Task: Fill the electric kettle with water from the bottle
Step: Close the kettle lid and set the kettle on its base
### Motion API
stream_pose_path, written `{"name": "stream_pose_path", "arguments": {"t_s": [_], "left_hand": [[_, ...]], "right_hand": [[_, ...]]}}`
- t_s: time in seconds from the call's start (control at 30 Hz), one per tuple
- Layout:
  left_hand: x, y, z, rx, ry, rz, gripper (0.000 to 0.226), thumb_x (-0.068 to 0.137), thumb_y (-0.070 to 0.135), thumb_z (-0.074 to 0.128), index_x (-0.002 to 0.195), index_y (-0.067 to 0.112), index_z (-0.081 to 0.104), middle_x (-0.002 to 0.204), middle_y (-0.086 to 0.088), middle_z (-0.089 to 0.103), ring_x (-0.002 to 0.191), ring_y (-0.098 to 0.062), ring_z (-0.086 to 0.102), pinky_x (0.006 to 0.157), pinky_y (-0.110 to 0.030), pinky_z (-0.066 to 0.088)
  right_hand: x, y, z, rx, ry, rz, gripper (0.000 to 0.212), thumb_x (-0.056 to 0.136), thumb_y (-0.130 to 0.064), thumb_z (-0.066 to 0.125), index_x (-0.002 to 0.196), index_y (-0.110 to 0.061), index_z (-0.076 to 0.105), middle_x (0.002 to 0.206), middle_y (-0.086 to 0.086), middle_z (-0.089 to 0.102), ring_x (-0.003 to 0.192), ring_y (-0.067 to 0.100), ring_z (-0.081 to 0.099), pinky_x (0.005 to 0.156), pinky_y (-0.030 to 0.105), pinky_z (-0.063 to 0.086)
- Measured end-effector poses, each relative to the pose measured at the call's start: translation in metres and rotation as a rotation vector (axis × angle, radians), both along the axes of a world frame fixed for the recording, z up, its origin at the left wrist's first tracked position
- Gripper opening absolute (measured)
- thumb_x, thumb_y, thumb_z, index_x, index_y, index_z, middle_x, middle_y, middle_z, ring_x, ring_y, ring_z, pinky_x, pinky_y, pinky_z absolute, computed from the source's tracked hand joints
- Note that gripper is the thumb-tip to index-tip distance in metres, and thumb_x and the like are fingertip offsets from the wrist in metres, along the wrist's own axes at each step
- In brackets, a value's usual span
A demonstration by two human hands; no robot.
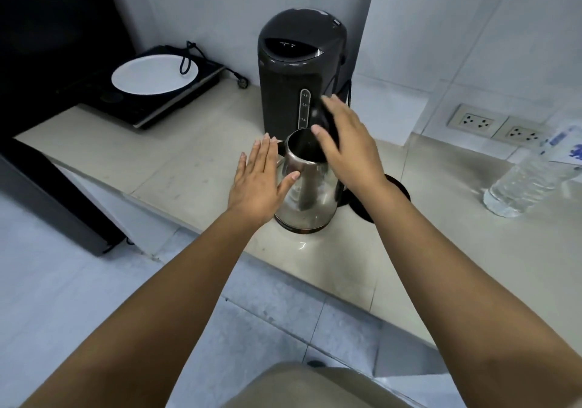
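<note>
A stainless steel electric kettle (310, 199) stands on the beige counter (176, 162), near its front edge. Its black lid (324, 118) is tipped up, and the mouth shows a dark inside. My right hand (349, 149) reaches over the top, with thumb and fingers around the lid. My left hand (261, 181) is flat with fingers spread, its thumb resting on the kettle's left side. A clear plastic water bottle (529, 181) with a blue and white label stands at the far right, apart from both hands; the frame edge cuts off its top.
A tall dark hot water dispenser (293, 70) stands right behind the kettle. A black round base (398, 190) lies just right of it. At the back left a white plate (151, 75) rests on a black induction cooker (148, 105). Wall sockets (472, 121) are on the right.
</note>
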State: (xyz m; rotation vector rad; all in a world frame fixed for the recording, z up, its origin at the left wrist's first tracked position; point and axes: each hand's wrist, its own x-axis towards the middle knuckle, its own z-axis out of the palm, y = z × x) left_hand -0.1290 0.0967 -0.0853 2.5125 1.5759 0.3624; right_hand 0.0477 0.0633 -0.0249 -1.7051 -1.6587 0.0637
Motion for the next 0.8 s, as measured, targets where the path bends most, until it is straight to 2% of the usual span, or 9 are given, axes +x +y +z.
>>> {"name": "stream_pose_path", "arguments": {"t_s": [0.1, 0.23, 0.6, 0.8], "left_hand": [[-0.002, 0.001, 0.0, -0.002, 0.012, -0.017, 0.081, 0.093, 0.066, 0.01, 0.154, 0.018, -0.012, 0.162, 0.002, -0.016, 0.147, -0.01, -0.018, 0.121, -0.036, -0.008], [-0.003, 0.003, -0.001, -0.003, 0.008, -0.033, 0.082, 0.092, 0.067, 0.01, 0.154, 0.018, -0.013, 0.162, 0.002, -0.017, 0.147, -0.01, -0.018, 0.121, -0.037, -0.006], [-0.005, 0.004, 0.0, -0.005, -0.008, -0.055, 0.083, 0.092, 0.066, 0.013, 0.154, 0.017, -0.013, 0.161, 0.001, -0.017, 0.146, -0.01, -0.018, 0.121, -0.034, -0.007], [-0.006, 0.005, -0.002, -0.003, -0.027, -0.065, 0.084, 0.091, 0.068, 0.012, 0.154, 0.017, -0.012, 0.162, 0.0, -0.016, 0.147, -0.01, -0.018, 0.121, -0.034, -0.006]], "right_hand": [[-0.006, 0.004, -0.01, -0.059, -0.197, 0.049, 0.052, 0.098, -0.044, 0.046, 0.146, -0.026, 0.038, 0.156, -0.002, 0.031, 0.144, 0.02, 0.029, 0.116, 0.034, 0.025], [-0.008, 0.006, -0.016, -0.109, -0.348, 0.063, 0.051, 0.097, -0.046, 0.045, 0.145, -0.029, 0.04, 0.156, -0.003, 0.031, 0.145, 0.023, 0.027, 0.118, 0.042, 0.025], [-0.009, 0.002, -0.019, -0.199, -0.451, 0.068, 0.052, 0.097, -0.056, 0.037, 0.146, -0.039, 0.035, 0.16, -0.01, 0.021, 0.149, 0.02, 0.014, 0.119, 0.044, 0.014], [-0.011, 0.002, -0.02, -0.199, -0.474, 0.043, 0.05, 0.099, -0.053, 0.036, 0.146, -0.038, 0.034, 0.16, -0.009, 0.02, 0.149, 0.021, 0.014, 0.119, 0.044, 0.014]]}}
